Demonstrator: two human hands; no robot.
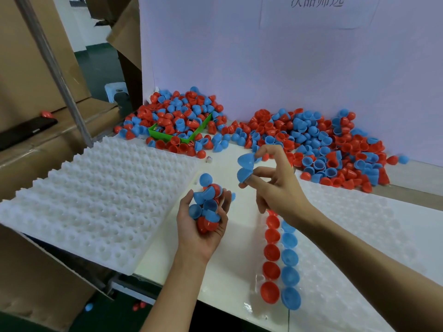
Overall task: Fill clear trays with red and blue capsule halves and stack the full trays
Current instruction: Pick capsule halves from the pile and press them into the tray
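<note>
From the head view, my left hand [203, 226] cups a clutch of glossy red and blue plastic capsule halves [207, 207], fingers curled round them. My right hand [275, 185] pinches two blue dome-shaped halves [245, 167] at its fingertips, above the white counter [215, 271]. The clear dimpled tray [359, 248] beneath holds one red row beside one blue row. Loose halves [323, 144] are heaped at the back.
</note>
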